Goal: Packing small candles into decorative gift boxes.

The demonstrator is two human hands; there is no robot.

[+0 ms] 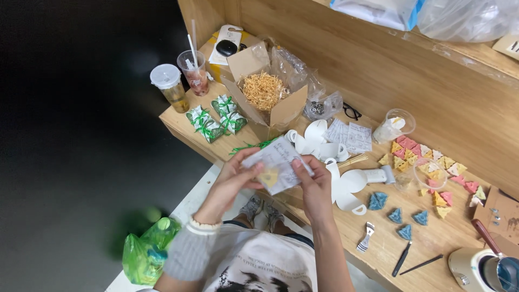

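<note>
Both hands up over the near edge of the wooden bench (378, 254), pinching one small clear packet (277, 162) w/ a yellow triangular piece inside. Left hand (235, 176) grips its 8 o'clock corner, right hand (313, 184) grips the 4 o'clock edge, thumb on top. Packet sits btwn the two hands, tilted. Open cardboard box (267, 94) of straw-like filler at 12 o'clock, white paper cutouts (330, 157) at 3 o'clock.

Your left hand (233, 176) has a white beaded bracelet (204, 225) at the wrist, grey knit cuff (189, 253) below it. Right hand (315, 186) and forearm bare. You wear a white T-shirt (265, 265) with black print, grey sneakers (262, 210).
</note>
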